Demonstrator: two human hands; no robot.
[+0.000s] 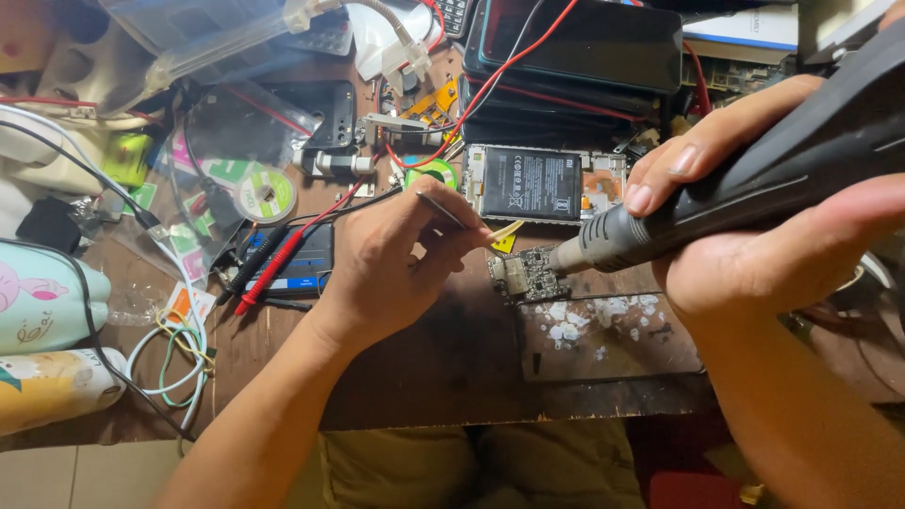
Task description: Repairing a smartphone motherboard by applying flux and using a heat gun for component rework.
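Left fingers (443, 226) pinched on tweezers (441, 209)

A single head-worn camera looked steeply down from above the near edge of the wooden workbench (443, 368), facing away from the person toward its cluttered far side. It sat close, so both forearms entered from the bottom and the bench's near edge crossed low in the view.

Left hand (382, 269) pinches tweezers (452, 219) — right hand (754, 226) aims hot-air tool (745, 179) at circuit board (526, 273).
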